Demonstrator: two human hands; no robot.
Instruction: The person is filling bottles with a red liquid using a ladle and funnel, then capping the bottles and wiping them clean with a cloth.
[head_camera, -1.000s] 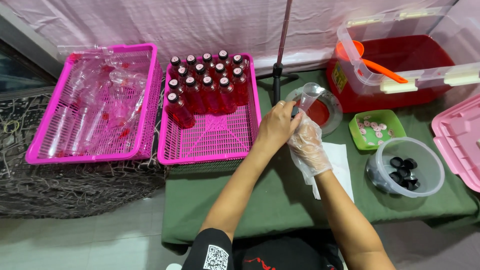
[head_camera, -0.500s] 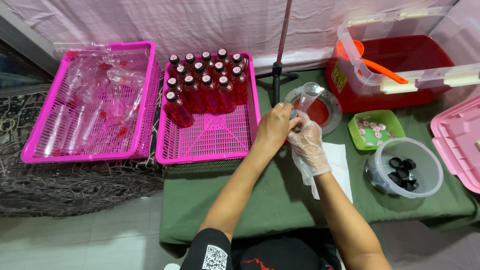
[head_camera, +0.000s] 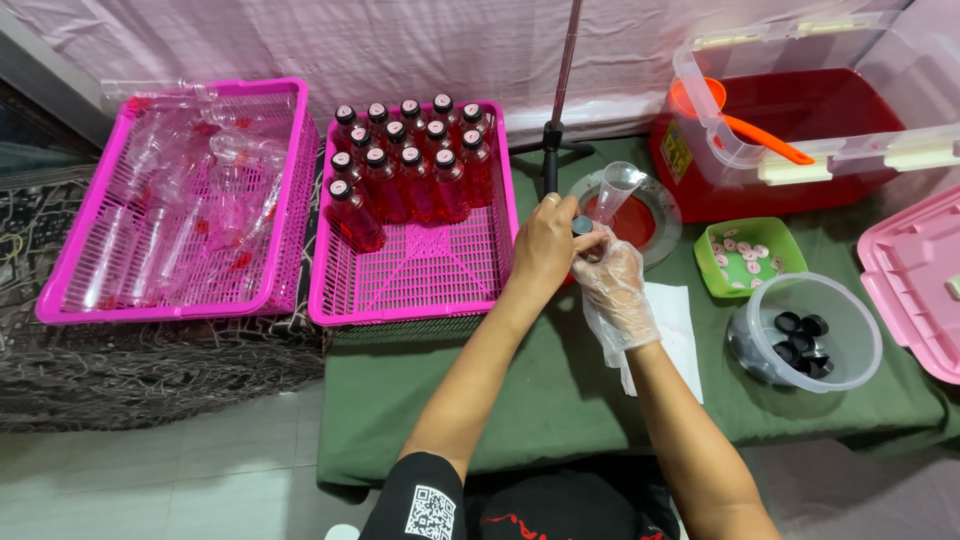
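Note:
My left hand (head_camera: 545, 245) wraps around a small bottle of red liquid, mostly hidden behind the fingers. My right hand (head_camera: 612, 278), in a clear plastic glove, pinches the bottle's black cap (head_camera: 582, 226) at the top. Both hands meet over the green table just right of the pink basket (head_camera: 420, 275) that holds several capped red bottles (head_camera: 405, 165). Behind the hands a clear funnel (head_camera: 617, 188) stands in a round bowl of red liquid (head_camera: 640, 215).
A second pink basket (head_camera: 75, 290) at left holds empty clear bottles. A clear tub of black caps (head_camera: 805, 335), a green tray of round seals (head_camera: 750, 255), a big red-filled bin with an orange ladle (head_camera: 790, 130), a pink lid (head_camera: 915, 285), white paper (head_camera: 675, 320) lie right.
The hands have stayed together at the bottle, with the gloved fingers shifting slightly on the cap. The camera view has drifted a little.

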